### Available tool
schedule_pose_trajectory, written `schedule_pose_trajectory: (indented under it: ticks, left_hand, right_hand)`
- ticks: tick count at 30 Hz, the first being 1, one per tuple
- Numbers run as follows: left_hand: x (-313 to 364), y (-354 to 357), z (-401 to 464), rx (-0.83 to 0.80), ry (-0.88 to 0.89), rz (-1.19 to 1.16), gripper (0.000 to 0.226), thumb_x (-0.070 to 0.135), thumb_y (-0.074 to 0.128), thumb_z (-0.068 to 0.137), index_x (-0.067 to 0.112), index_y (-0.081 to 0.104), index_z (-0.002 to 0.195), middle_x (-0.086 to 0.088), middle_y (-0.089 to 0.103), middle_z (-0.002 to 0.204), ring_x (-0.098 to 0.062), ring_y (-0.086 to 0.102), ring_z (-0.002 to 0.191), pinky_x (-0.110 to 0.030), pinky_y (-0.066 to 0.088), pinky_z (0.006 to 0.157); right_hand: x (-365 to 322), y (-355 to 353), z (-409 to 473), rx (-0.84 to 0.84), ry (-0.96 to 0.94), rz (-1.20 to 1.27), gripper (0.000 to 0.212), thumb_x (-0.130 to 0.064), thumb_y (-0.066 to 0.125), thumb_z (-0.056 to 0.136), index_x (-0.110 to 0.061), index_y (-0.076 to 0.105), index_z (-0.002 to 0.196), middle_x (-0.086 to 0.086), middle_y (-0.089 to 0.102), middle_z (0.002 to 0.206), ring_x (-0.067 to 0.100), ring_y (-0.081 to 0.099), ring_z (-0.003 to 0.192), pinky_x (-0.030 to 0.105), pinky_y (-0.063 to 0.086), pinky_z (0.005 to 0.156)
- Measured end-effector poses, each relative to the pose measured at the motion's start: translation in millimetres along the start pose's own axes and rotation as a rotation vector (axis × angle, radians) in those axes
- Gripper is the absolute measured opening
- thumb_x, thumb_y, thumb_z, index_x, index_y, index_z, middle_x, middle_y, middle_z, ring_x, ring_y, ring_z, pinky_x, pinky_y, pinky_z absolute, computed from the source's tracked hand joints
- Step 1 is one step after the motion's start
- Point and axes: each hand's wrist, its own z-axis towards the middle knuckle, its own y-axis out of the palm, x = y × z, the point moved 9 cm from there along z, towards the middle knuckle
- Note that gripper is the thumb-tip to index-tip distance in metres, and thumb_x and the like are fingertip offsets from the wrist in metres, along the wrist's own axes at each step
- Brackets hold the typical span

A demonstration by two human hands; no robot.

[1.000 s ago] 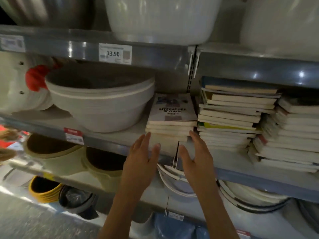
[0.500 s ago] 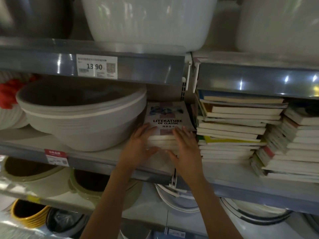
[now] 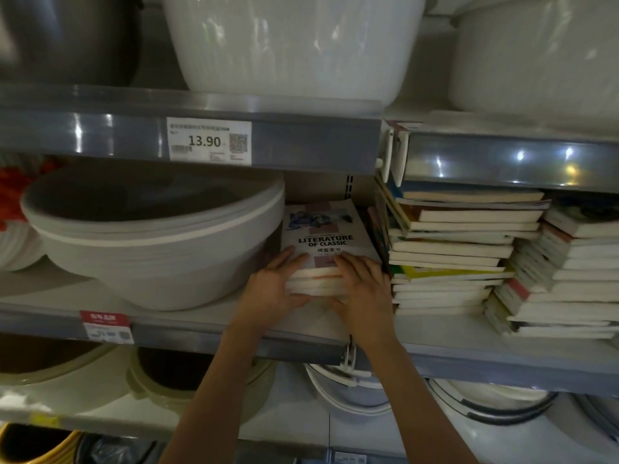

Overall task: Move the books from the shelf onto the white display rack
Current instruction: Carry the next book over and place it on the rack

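Observation:
A short stack of books, its top cover reading "Literature of Classic", lies on the grey middle shelf. My left hand grips the stack's front left corner, fingers on the cover and thumb under the page edges. My right hand grips the front right corner the same way. A taller pile of books stands just to the right, and another leaning pile sits at the far right. The white display rack is out of view.
A large grey basin stack presses close on the left of the held books. White tubs fill the upper shelf, whose front edge carries a 13.90 price tag. More bowls and basins sit on the shelf below.
Both hands reached forward from in front of the shelf edge to the small book stack and closed on its front corners. The view moved closer to the shelf.

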Motion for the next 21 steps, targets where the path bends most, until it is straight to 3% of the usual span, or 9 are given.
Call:
schedule_pose_trajectory:
  ticks: [4, 9, 13, 17, 21]
  left_hand:
    - [0, 2, 0, -0.077, -0.021, 0.103, 0.079, 0.036, 0.079, 0.082, 0.033, 0.039, 0.150, 0.008, 0.026, 0.162, -0.015, 0.038, 0.143, -0.036, 0.035, 0.113]
    - [1, -4, -19, -0.042, 0.030, 0.113, 0.079, 0.043, 0.076, 0.082, 0.035, 0.037, 0.151, 0.008, 0.025, 0.163, -0.014, 0.041, 0.142, -0.037, 0.038, 0.110]
    - [8, -15, -48, 0.097, 0.171, 0.086, 0.077, 0.057, 0.061, 0.076, 0.033, 0.041, 0.146, 0.001, 0.041, 0.155, -0.020, 0.057, 0.127, -0.043, 0.058, 0.087]
    - [13, -26, -73, 0.170, 0.261, 0.117, 0.069, 0.059, 0.056, 0.080, 0.029, 0.047, 0.142, 0.003, 0.048, 0.150, -0.013, 0.058, 0.122, -0.024, 0.054, 0.075]
    - [13, -27, -80, 0.172, 0.258, 0.118, 0.067, 0.061, 0.056, 0.080, 0.032, 0.049, 0.140, 0.006, 0.048, 0.150, -0.011, 0.063, 0.115, -0.024, 0.057, 0.070]
  right_hand:
    - [0, -3, -1, 0.027, -0.003, 0.031, 0.076, -0.013, 0.092, 0.054, -0.014, 0.065, 0.125, 0.003, 0.066, 0.126, 0.019, 0.046, 0.114, 0.031, 0.032, 0.091]
    - [-12, -20, -16, 0.107, -0.119, -0.045, 0.068, -0.027, 0.088, 0.061, -0.018, 0.066, 0.125, -0.003, 0.066, 0.127, 0.018, 0.051, 0.110, 0.038, 0.040, 0.088]
    - [-31, -40, -40, 0.246, -0.213, -0.116, 0.059, -0.031, 0.082, 0.066, -0.019, 0.067, 0.122, -0.004, 0.068, 0.125, 0.017, 0.053, 0.110, 0.038, 0.034, 0.091]
    - [-42, -48, -61, 0.291, -0.204, -0.162, 0.052, -0.040, 0.074, 0.077, -0.023, 0.064, 0.126, -0.007, 0.066, 0.128, 0.021, 0.051, 0.122, 0.043, 0.027, 0.108]
    - [-40, -40, -66, 0.179, -0.111, -0.138, 0.062, -0.046, 0.069, 0.080, -0.027, 0.051, 0.136, -0.003, 0.056, 0.139, 0.026, 0.040, 0.137, 0.058, 0.028, 0.113]
